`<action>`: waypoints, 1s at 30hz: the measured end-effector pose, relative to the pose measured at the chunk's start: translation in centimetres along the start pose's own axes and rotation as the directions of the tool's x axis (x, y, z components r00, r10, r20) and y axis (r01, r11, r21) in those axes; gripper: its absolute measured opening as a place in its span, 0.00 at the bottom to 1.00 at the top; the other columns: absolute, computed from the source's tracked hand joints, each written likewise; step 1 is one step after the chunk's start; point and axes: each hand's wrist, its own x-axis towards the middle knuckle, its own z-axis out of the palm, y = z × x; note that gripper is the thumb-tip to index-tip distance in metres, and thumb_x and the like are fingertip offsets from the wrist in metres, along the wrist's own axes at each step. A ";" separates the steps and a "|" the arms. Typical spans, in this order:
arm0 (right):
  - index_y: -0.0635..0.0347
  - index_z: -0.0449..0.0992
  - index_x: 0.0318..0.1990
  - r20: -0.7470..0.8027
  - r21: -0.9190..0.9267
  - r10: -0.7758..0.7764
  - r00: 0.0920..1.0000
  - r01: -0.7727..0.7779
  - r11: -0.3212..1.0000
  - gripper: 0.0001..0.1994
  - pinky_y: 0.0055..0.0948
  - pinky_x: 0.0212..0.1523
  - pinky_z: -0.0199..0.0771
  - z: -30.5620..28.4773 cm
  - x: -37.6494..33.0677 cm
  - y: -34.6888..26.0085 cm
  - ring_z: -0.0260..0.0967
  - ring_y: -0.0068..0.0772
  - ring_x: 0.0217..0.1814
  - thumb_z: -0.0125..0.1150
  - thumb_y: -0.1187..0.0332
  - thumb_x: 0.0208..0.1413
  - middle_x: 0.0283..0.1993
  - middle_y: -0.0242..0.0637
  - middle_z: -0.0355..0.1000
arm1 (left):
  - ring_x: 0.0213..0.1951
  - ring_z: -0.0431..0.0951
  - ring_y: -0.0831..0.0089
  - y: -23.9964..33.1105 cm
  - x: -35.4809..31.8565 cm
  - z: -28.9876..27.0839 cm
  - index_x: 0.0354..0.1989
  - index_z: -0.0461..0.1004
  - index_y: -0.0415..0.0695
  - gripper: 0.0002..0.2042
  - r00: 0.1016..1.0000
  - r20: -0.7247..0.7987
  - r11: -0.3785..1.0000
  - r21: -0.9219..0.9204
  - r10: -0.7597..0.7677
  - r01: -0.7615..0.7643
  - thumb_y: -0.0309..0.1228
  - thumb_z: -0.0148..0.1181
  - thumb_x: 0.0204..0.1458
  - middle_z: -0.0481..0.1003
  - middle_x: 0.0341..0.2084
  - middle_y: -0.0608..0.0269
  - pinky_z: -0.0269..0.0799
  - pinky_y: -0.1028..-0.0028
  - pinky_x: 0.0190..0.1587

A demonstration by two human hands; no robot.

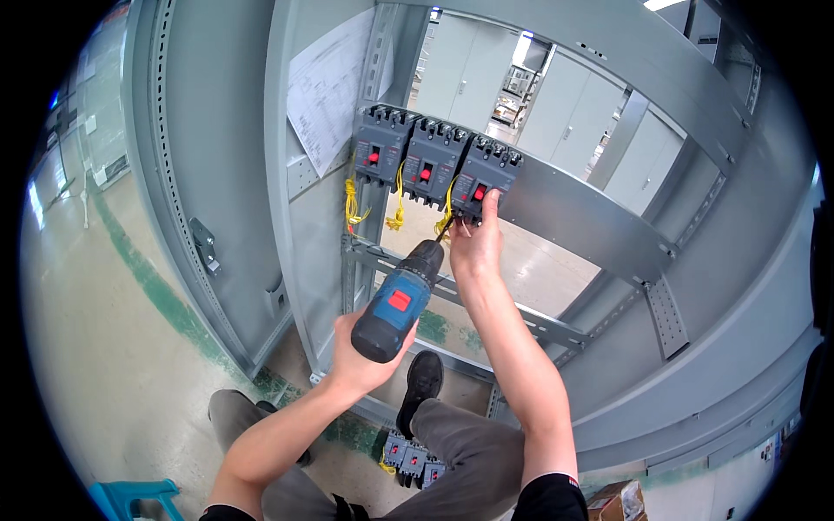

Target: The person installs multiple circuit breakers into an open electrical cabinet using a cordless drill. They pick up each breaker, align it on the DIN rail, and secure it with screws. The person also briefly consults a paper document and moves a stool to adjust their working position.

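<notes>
gripping the blue drill with fingers wrapped tight around its handle, the left hand aims the bit toward 1 o'clock at the lower edge of the right breaker, last of three dark breakers in a row on the grey rail. the right hand steadies that breaker from 6 o'clock, fingers narrow and pressed to its lower face, just beside the bit tip. a slipping bit would likely strike those fingers or snag the yellow wires hanging near; an angled drive could also strip the screw.
</notes>
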 end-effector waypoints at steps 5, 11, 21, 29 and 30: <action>0.62 0.67 0.54 0.014 -0.029 -0.029 0.999 0.029 0.999 0.29 0.34 0.55 0.66 -0.4 0.3 0.0 0.65 0.32 0.51 0.62 0.46 0.56 0.51 0.37 0.69 | 0.26 0.81 0.69 -1.4 0.6 0.8 0.33 0.76 0.36 0.09 1.000 0.025 1.000 0.001 0.001 -0.001 0.26 0.67 0.44 0.78 0.21 0.54 0.74 0.71 0.31; 0.65 0.67 0.50 -0.028 -0.107 -0.026 0.999 0.023 0.994 0.30 0.27 0.41 0.68 0.0 -0.2 -0.4 0.68 0.26 0.39 0.59 0.44 0.57 0.43 0.35 0.73 | 0.26 0.81 0.63 -2.6 0.8 1.6 0.31 0.75 0.37 0.10 0.999 0.036 0.999 0.028 0.024 -0.025 0.27 0.68 0.41 0.78 0.21 0.53 0.74 0.69 0.31; 0.62 0.69 0.50 -0.016 -0.074 -0.012 1.000 0.010 0.997 0.28 0.33 0.49 0.69 -0.4 0.3 -0.5 0.68 0.30 0.45 0.61 0.46 0.56 0.45 0.36 0.72 | 0.25 0.80 0.69 -0.8 0.6 2.1 0.32 0.75 0.37 0.11 0.998 -0.022 0.998 -0.039 -0.054 0.053 0.26 0.69 0.42 0.78 0.22 0.55 0.73 0.71 0.30; 0.67 0.68 0.49 -0.015 -0.115 -0.012 1.000 0.010 0.993 0.31 0.25 0.38 0.69 -0.1 -0.1 -0.2 0.68 0.25 0.37 0.62 0.44 0.55 0.41 0.34 0.73 | 0.26 0.81 0.60 -2.0 0.7 2.2 0.32 0.75 0.37 0.11 0.999 0.008 0.999 0.023 0.049 -0.049 0.24 0.67 0.39 0.77 0.20 0.51 0.73 0.69 0.30; 0.67 0.69 0.48 -0.026 -0.136 -0.018 1.000 0.014 0.991 0.31 0.25 0.38 0.69 -0.3 0.1 -0.2 0.68 0.24 0.36 0.62 0.44 0.55 0.41 0.33 0.73 | 0.26 0.81 0.58 -1.9 0.7 2.4 0.32 0.75 0.37 0.11 1.000 0.009 1.000 -0.010 0.027 -0.027 0.24 0.67 0.39 0.77 0.21 0.51 0.74 0.69 0.30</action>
